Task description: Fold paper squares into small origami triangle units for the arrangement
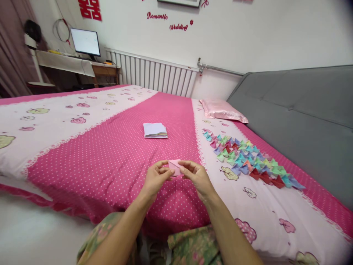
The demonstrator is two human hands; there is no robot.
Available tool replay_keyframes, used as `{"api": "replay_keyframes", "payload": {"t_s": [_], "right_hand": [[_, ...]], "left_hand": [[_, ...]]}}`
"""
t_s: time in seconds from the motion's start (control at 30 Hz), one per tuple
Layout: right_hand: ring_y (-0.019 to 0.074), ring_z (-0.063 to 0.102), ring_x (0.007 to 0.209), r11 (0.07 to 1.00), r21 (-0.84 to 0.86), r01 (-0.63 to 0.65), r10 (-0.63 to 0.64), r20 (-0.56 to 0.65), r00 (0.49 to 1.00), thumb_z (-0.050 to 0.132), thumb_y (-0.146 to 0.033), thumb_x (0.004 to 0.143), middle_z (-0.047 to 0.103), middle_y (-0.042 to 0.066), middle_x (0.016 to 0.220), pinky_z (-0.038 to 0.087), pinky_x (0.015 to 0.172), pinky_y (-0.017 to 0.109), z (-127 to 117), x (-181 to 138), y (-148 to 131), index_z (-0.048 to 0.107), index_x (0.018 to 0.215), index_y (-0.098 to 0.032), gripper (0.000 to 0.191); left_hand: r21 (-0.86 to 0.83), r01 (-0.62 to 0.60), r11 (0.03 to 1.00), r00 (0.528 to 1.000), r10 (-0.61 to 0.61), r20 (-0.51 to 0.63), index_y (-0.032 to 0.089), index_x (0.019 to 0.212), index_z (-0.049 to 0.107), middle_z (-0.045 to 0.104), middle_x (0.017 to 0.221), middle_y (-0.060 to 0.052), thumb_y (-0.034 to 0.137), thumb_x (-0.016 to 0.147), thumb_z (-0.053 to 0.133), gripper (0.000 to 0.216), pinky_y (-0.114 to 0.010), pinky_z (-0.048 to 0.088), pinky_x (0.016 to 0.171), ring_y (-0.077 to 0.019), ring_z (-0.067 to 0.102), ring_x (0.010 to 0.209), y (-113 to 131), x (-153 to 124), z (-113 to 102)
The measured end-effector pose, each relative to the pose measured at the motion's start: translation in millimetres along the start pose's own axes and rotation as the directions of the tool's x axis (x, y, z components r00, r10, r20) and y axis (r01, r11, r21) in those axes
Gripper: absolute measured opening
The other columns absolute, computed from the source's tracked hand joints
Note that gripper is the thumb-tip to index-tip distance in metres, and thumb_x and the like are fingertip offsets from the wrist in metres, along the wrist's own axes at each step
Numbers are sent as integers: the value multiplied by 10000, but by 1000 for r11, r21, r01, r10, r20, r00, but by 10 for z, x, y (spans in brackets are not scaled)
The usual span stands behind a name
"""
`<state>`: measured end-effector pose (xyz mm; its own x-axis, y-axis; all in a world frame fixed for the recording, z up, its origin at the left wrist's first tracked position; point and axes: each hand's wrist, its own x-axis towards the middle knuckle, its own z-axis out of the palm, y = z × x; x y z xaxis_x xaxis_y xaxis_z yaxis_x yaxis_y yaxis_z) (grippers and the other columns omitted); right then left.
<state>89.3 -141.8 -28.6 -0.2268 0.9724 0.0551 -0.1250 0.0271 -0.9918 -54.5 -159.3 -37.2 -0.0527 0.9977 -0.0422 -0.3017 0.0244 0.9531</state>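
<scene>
A small folded piece of pink paper (174, 166) is held up over the near part of the bed, between both hands. My left hand (157, 177) pinches its left side, thumb in front. On the right side, my right hand (197, 177) grips it between thumb and fingers. Diagonal fold lines show on the paper's face. Farther off, a stack of paper sheets (154, 130) with a white top sheet lies on the pink bedsheet. To the right sit rows of folded paper boats (248, 158) in several colours.
The bed (124, 147) has a pink dotted and white patterned sheet. A pink pillow (222, 110) lies near the grey headboard (298, 110). Beyond the bed are a radiator (151, 71) and a desk (66, 64) with a monitor (86, 42).
</scene>
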Motion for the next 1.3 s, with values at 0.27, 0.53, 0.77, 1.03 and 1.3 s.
{"api": "replay_keyframes", "payload": {"t_s": [0.27,0.53,0.77,1.03,1.3], "right_hand": [[165,595,806,994,-73,83,-85,-26,996,664,-197,625,645,63,931,466,672,270,-15,34,51,620,913,-170,292],[197,595,852,960,-223,169,-143,127,981,628,-184,648,634,82,956,471,683,294,6,-4,3,596,987,-166,341],[159,570,836,974,-161,156,-133,148,980,602,-173,665,613,51,936,447,714,278,-4,-28,-53,544,1073,-213,414],[153,559,781,982,-133,137,-119,140,983,569,-194,696,609,57,966,456,642,262,-2,-24,-63,585,1025,-209,330],[178,584,757,974,-166,152,-131,131,983,602,-283,705,644,54,859,456,632,277,-28,13,-11,648,853,-183,184]], "left_hand": [[12,11,1000,1000,-11,7,104,945,533,638,690,-43,229,584,696,416,-187,437,538,-102,578,598,-2,-4,14],[26,38,999,999,-37,-5,95,791,611,607,657,-39,358,659,619,295,-162,408,476,-72,516,529,-20,28,-21],[-174,174,969,985,-173,20,121,767,612,596,650,-29,298,681,604,197,-149,399,441,-75,524,527,-34,41,-67],[-98,176,979,984,-174,36,139,728,595,586,622,-13,329,706,569,193,-175,389,467,-85,522,527,-15,20,-55],[4,143,990,983,-143,116,114,724,625,586,596,-28,417,719,544,314,-180,385,523,-83,517,526,-25,-22,-20]]}}
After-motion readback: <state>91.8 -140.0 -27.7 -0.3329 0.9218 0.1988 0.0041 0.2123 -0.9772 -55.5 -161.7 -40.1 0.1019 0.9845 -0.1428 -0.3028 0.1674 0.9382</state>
